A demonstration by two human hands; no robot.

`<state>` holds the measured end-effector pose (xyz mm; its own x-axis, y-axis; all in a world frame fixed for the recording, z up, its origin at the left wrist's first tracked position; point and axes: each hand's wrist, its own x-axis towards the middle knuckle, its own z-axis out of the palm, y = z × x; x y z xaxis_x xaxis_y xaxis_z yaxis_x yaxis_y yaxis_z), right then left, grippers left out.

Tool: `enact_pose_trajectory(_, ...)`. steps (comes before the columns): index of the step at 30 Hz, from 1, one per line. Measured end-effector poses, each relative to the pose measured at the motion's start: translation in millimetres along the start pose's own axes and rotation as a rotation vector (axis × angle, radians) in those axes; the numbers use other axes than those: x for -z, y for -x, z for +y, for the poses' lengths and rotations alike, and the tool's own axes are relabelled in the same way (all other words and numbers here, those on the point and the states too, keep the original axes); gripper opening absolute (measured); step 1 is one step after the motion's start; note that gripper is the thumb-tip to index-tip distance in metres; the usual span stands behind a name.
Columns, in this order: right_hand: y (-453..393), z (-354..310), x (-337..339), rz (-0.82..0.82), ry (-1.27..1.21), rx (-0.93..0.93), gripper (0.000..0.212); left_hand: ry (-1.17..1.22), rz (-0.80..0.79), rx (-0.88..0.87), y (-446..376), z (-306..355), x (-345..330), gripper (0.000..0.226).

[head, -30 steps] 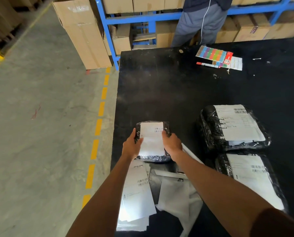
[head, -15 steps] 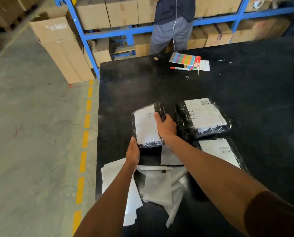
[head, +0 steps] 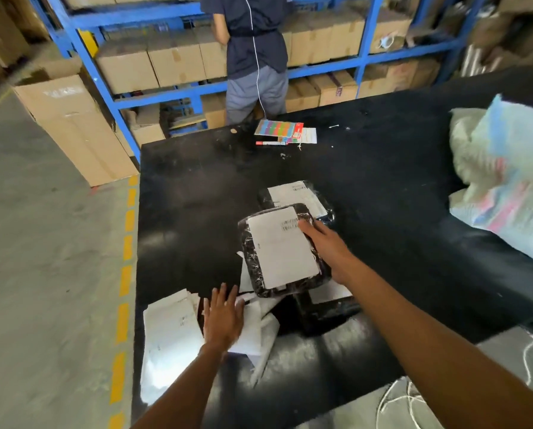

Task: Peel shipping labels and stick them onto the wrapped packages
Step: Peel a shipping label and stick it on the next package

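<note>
A black wrapped package [head: 252, 258] with a white shipping label [head: 282, 246] on its face is gripped at its right edge by my right hand [head: 328, 247]. It lies tilted over two other labelled black packages, one behind [head: 302, 193] and one below [head: 330, 308]. My left hand [head: 223, 317] is open, fingers spread, over crumpled white backing paper [head: 259, 329]. A stack of white label sheets [head: 169, 332] lies at the table's front left corner.
The black table [head: 197, 193] holds a colourful sticker pack [head: 279, 128] and a red marker [head: 271, 143] at its far edge, and a big pale sack [head: 503, 181] at the right. A person [head: 255, 54] stands at blue shelves of cardboard boxes [head: 153, 60].
My right hand has carried the labelled package to the right, onto the other two packages. My left hand has let go of it and dropped toward the papers.
</note>
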<state>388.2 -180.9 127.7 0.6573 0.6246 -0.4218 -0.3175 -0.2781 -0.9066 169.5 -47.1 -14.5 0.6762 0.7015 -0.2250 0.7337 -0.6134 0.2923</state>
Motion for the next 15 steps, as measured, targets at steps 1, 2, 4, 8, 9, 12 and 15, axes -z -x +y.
enact_pose_trajectory(1, 8, 4, 15, 0.021, -0.002, 0.007, 0.037, -0.036, -0.038, -0.009, 1, 0, -1, 0.055)
enact_pose_trajectory(2, 15, 7, 30, 0.036, 0.001, 0.014, 0.037, -0.068, -0.083, -0.012, 2, 1, -2, 0.057)
enact_pose_trajectory(4, 23, 15, 53, 0.067, -0.006, 0.002, 0.033, -0.122, -0.165, -0.011, 2, 3, -6, 0.059)
enact_pose_trajectory(8, 25, 29, 73, 0.182, 0.135, -0.039, 0.046, -0.211, -0.213, -0.013, -1, 5, -7, 0.061)
enact_pose_trajectory(9, 21, 33, 75, 0.208, 0.180, -0.053, 0.055, -0.220, -0.226, -0.009, -4, 4, -6, 0.062)
enact_pose_trajectory(12, 10, 41, 79, 0.236, 0.293, -0.084, 0.079, -0.218, -0.248, 0.014, -6, 2, -8, 0.063)
enact_pose_trajectory(15, 7, 29, 75, 0.221, 0.374, -0.060, 0.071, -0.202, -0.266, 0.037, -5, 2, -11, 0.064)
